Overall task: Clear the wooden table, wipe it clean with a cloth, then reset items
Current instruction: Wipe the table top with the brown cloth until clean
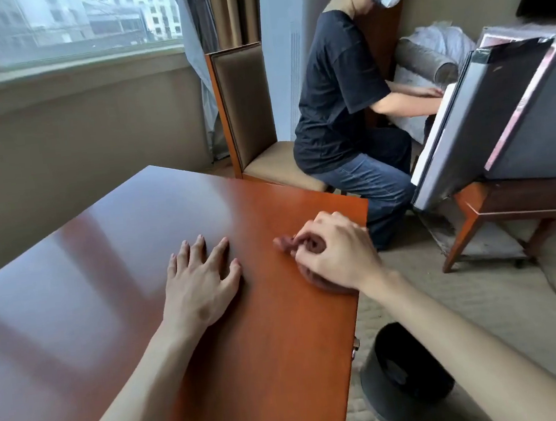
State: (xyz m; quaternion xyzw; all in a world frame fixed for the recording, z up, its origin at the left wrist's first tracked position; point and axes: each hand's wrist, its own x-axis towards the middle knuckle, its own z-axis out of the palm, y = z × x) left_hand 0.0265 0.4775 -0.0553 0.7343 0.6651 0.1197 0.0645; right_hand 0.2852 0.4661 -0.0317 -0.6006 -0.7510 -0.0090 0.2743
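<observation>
A black bin [404, 378] stands on the carpet just below the wooden table [137, 259]'s right edge. My left hand [201, 280] lies flat on the tabletop, fingers spread and straight. Beside it, at the right edge near the far right corner, my right hand [336, 255] grips the reddish-brown cloth [285, 244], fingers curled round it, pressing it to the wood. Beyond the far corner, a seated person [340, 101] in a headset occupies a chair [245, 111].
</observation>
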